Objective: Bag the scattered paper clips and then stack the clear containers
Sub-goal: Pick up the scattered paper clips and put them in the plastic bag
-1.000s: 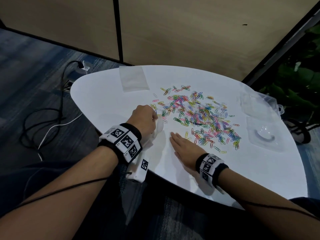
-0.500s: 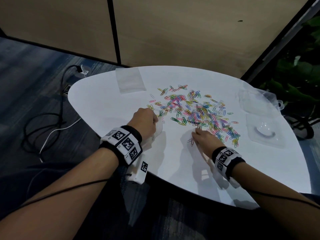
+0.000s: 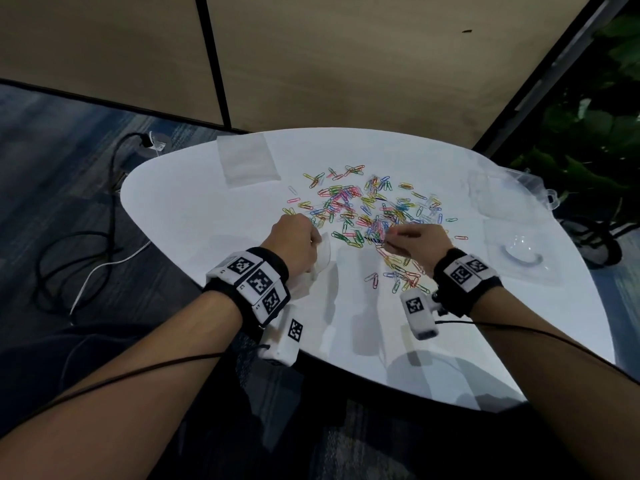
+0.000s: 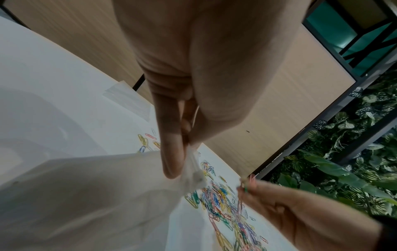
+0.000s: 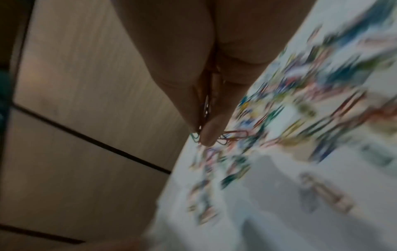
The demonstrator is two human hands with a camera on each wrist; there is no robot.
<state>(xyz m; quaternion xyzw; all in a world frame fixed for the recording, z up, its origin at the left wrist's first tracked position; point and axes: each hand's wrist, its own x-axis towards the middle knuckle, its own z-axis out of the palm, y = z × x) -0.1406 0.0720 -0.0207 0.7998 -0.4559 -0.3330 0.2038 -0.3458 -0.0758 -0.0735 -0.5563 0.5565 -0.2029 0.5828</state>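
Many coloured paper clips [image 3: 367, 213] lie scattered over the middle of the white table [image 3: 194, 209]. My left hand [image 3: 298, 240] pinches the rim of a clear plastic bag [image 4: 103, 195] near the table's front left, the bag hanging below the fingers. My right hand [image 3: 412, 240] is lifted just above the pile, pinching a small bunch of clips [image 5: 223, 137] between thumb and fingers. That bunch also shows as clips [image 4: 247, 185] in the left wrist view. Clear containers [image 3: 519, 251] sit at the table's right edge.
A second flat clear bag [image 3: 247, 162] lies at the table's back left. Another clear container [image 3: 498, 195] sits behind the near one. Cables [image 3: 86, 244] trail on the floor to the left; plants [image 3: 595, 126] stand at the right. A wooden wall [image 3: 346, 64] lies behind.
My right hand went from lying flat on the table into the clip pile, pinched some clips and lifted them leftward toward the bag. The left hand kept holding the bag.
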